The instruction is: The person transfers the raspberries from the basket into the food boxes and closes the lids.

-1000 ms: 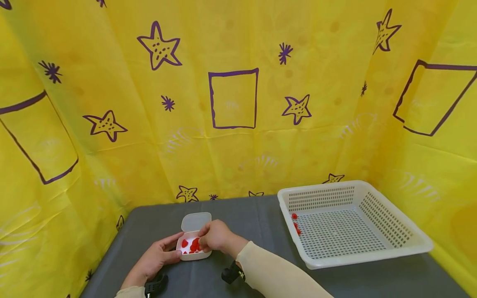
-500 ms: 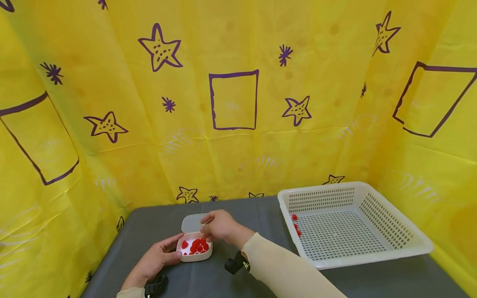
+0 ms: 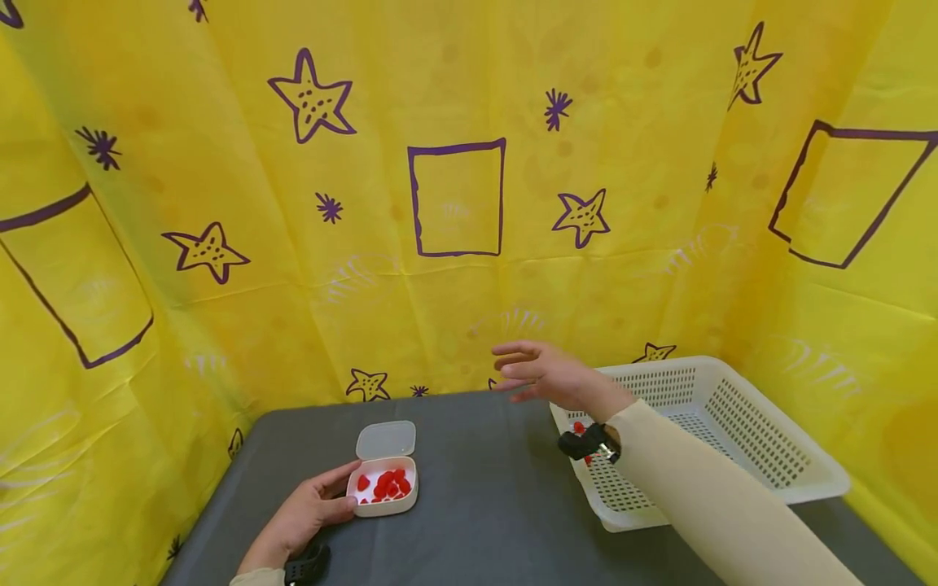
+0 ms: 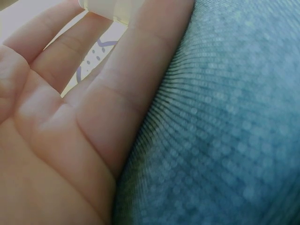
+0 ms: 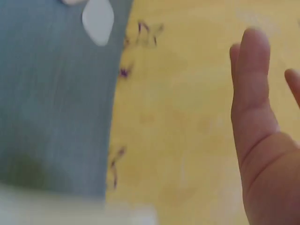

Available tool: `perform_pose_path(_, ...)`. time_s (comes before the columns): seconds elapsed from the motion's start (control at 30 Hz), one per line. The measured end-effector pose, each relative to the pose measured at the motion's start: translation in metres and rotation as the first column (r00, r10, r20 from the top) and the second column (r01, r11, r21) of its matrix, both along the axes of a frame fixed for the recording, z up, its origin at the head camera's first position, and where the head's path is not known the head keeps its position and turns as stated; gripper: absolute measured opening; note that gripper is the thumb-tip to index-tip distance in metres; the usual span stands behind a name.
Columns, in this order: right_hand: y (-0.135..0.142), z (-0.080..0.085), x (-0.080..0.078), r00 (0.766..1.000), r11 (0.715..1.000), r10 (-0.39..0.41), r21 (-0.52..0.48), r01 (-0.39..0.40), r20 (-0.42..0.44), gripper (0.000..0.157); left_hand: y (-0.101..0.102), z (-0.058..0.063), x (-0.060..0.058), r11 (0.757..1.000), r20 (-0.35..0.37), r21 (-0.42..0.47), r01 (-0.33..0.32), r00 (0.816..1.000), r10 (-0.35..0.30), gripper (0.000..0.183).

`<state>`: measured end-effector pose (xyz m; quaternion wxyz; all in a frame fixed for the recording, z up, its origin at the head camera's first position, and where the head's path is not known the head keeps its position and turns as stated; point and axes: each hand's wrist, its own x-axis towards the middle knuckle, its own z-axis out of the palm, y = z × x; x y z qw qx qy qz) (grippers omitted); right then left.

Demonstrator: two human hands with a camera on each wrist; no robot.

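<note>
A small white box (image 3: pixel 388 509) stands on the table with its translucent lid (image 3: pixel 386 440) folded back. Inside it are several small red pieces (image 3: pixel 392 485), too small to identify. My left hand (image 3: pixel 308 505) grips the box's left end between thumb and fingers. In the left wrist view the hand's fingers reach to a pale bit of the box (image 4: pixel 105 7). My right hand (image 3: pixel 545 374) is raised in the air by the left side of the white basket (image 3: pixel 806 493), fingers spread and holding nothing. The right wrist view shows that hand (image 5: pixel 262 136) with its fingers extended.
A few red pieces (image 3: pixel 579 427) lie along the basket's left inner wall, partly hidden by the right wrist strap (image 3: pixel 586 442). Dark grey cloth covers the table (image 3: pixel 469 488). Behind and around hangs a yellow curtain (image 3: pixel 454 309) with purple drawings.
My right hand has left the box and moved right to the basket, its fingers opening out. The left hand keeps its grip, and the box stays in place.
</note>
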<state>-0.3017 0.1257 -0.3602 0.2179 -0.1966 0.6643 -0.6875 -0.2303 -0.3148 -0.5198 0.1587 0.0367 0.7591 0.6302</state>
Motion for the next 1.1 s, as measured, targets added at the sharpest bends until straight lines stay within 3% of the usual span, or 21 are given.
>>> perform_pose_path(0.2,0.079,-0.011,-0.004,0.992,0.996,-0.084,-0.023,0.087,0.096,0.053,0.0,0.0,0.0,1.0,-0.002,-0.001,-0.002,1.0,0.002,0.071)
perform_pose_path(0.3,0.106,-0.02,-0.004,0.986,0.993,-0.117,0.04,0.113,0.115,0.056,0.0,-0.001,-0.001,1.0,-0.004,-0.005,-0.007,1.0,0.007,0.071)
perform_pose_path(0.47,0.13,-0.042,-0.002,0.982,0.979,-0.1,0.192,0.068,0.161,0.057,0.0,-0.002,-0.001,1.0,-0.004,-0.005,-0.011,1.0,0.011,0.071)
perform_pose_path(0.83,0.123,-0.089,-0.004,0.978,0.919,-0.095,0.394,0.015,0.185,0.056,0.0,-0.003,-0.002,1.0,0.0,-0.002,-0.009,1.0,0.009,0.071)
perform_pose_path(1.1,0.106,-0.103,-0.005,0.982,0.877,-0.068,0.479,-0.025,0.177,0.058,-0.001,-0.003,-0.003,1.0,-0.012,0.005,0.004,1.0,-0.004,0.071)
